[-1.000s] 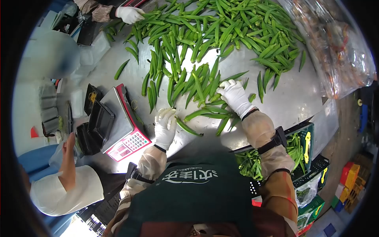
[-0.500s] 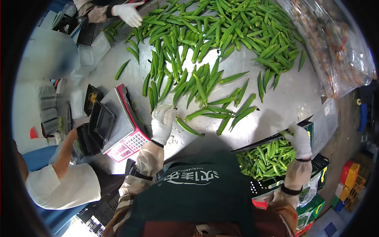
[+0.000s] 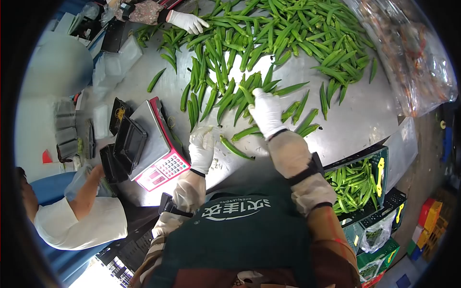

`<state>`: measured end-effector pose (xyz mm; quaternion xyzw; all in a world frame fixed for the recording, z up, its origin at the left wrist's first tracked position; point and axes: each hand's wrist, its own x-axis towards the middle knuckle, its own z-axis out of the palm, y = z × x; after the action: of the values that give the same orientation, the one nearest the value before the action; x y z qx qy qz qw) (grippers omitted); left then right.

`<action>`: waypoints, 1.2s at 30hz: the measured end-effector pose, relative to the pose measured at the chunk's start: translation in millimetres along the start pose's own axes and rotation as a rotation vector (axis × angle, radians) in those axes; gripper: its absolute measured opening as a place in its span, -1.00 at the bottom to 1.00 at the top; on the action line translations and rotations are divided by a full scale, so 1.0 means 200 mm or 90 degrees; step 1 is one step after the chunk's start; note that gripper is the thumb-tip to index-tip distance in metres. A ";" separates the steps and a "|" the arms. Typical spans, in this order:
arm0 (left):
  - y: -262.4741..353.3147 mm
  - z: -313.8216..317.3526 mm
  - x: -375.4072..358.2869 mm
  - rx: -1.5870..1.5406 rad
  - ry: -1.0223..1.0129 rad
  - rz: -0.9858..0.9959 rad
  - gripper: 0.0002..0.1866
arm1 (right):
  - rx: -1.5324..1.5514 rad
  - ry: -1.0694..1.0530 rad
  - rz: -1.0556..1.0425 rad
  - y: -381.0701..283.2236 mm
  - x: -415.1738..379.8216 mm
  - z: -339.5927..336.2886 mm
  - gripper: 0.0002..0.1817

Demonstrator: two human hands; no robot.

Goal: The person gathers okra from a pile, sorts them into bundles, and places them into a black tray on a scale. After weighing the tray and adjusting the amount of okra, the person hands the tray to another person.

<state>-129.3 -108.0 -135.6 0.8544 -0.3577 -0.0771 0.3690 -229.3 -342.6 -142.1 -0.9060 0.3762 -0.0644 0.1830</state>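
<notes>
My right hand (image 3: 265, 114), in a white glove, reaches over the middle of the steel table. Its fingers are closed around the lower end of a green okra pod (image 3: 246, 94), whose tip points up and left. Under and around it lie more loose okra (image 3: 233, 103). My left hand (image 3: 201, 150), also gloved in white, is low over the table beside the scale, its fingers loosely bent and with no pod visible in them. A single okra pod (image 3: 236, 148) with a dark tip lies just right of it.
A large okra pile (image 3: 307, 36) covers the far side, where a co-worker's gloved hand (image 3: 188, 22) touches pods. At left stand a red-and-white scale (image 3: 165, 168) and black trays (image 3: 129, 144). An okra-filled crate (image 3: 382, 170) stands right; a bare-armed person (image 3: 89, 197) is left.
My right hand has moved from the crate at right to the middle of the table and closed on a pod. The co-worker's hand shifted right. My left hand stays near the scale.
</notes>
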 end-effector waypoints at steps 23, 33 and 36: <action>0.14 0.03 -0.02 -0.036 -0.241 0.069 -0.65 | 0.078 -0.082 0.245 0.24 -0.82 -0.11 -0.59; 0.17 0.22 0.06 0.034 -0.376 0.201 -0.60 | 0.398 -0.080 0.258 0.55 -0.90 -0.32 -0.93; 0.24 0.26 0.12 -0.216 -0.337 -0.014 -0.56 | 0.665 0.078 0.493 0.68 -0.93 -0.32 -0.81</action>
<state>-158.3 -177.3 -137.4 0.7347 -0.4138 -0.3594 0.3997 -467.8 -317.9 -131.8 -0.4916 0.6044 -0.2197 0.5872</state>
